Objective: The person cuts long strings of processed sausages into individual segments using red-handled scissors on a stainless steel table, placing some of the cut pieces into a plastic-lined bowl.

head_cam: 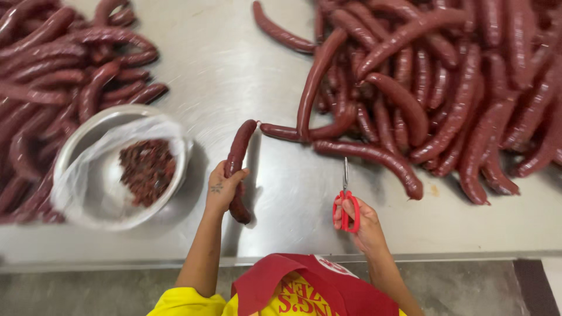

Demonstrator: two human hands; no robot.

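One dark red sausage (238,169) stands in the left hand (223,190), fingers wrapped round its middle, both ends poking out above the steel table (234,70). Right hand (360,222) grips red-handled scissors (346,202), blades shut. Sausage heaps (445,88) lie beyond; a bag-lined bowl (120,167) of trimmings sits left

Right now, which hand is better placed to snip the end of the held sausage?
The right hand: it holds the red-handled scissors, blades pointing up beside the sausage. The left hand is occupied gripping that sausage mid-length, so it probably just steadies it.
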